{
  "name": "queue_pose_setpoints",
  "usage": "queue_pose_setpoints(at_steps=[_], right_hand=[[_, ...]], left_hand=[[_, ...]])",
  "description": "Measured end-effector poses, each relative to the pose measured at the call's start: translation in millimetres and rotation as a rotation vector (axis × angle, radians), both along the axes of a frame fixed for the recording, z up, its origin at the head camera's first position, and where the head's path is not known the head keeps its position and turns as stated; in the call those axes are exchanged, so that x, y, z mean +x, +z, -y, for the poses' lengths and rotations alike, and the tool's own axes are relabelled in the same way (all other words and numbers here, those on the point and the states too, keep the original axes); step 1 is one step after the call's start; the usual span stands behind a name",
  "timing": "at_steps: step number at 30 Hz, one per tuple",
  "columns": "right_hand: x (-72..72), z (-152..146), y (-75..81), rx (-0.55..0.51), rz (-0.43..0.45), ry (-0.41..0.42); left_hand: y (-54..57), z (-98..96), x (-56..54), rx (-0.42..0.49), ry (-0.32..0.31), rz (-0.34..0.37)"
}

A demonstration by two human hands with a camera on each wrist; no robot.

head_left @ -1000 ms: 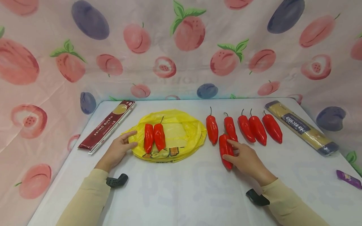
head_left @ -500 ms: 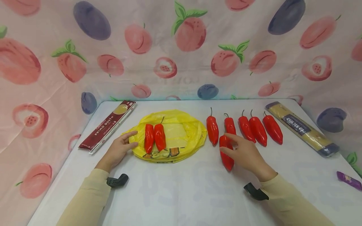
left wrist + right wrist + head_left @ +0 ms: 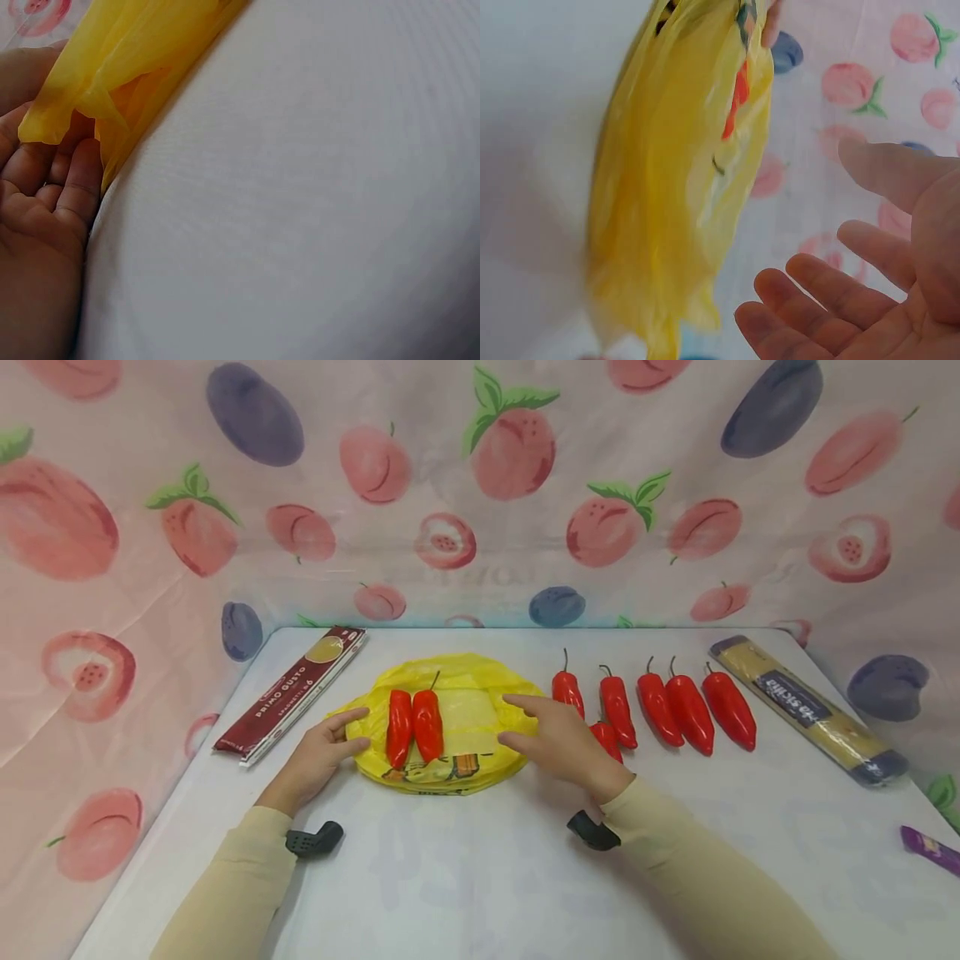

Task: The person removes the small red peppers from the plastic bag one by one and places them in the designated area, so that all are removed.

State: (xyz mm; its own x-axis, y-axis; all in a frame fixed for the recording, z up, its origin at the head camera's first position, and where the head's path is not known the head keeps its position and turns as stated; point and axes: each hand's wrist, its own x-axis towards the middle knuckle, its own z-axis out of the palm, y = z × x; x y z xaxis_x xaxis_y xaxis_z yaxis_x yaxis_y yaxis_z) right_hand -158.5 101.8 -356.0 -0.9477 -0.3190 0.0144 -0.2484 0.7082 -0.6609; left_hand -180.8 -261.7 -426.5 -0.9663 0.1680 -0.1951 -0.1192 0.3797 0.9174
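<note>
My left hand (image 3: 318,752) rests at the left edge of a yellow plastic bag (image 3: 468,702), thumb and forefinger apart. In the left wrist view, loosely bent fingers (image 3: 79,180) touch the bag's hanging rim, some partly hidden by it. Two red peppers (image 3: 400,727) lie side by side on the bag. My right hand (image 3: 558,739) is over the bag's right edge, fingers spread and holding nothing. In the right wrist view, its fingers (image 3: 832,289) are apart from the plastic. A loose red pepper (image 3: 606,739) beneath that arm is partly hidden.
Several more red peppers (image 3: 690,714) lie in a row to the right of the bag. Spaghetti packs lie at both sides, a dark red one (image 3: 288,697) and a clear one (image 3: 806,706). A purple wrapper (image 3: 930,847) sits at the right edge.
My right hand has let go of the nearest red pepper, which stays on the table, and moved left to the bag's right edge. My left hand has stayed in place.
</note>
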Motion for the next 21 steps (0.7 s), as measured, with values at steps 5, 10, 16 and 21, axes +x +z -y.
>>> queue_pose_setpoints(at_steps=[5, 10, 16, 21], right_hand=[[-14.6, 32, -7.5, -0.004, 0.024, 0.059], [-26.6, 57, -14.8, 0.012, 0.060, 0.081], [-36.8, 76, -22.8, 0.030, 0.126, 0.097], [-43.2, 84, -30.7, 0.042, 0.149, 0.117]], left_hand=[[0.0, 0.4, -0.6, -0.002, 0.001, -0.003], [0.0, -0.2, -1.3, -0.010, 0.002, -0.013], [-0.4, -0.9, -1.5, -0.005, 0.005, -0.016], [-0.4, -1.0, -0.3, -0.005, 0.009, -0.020]])
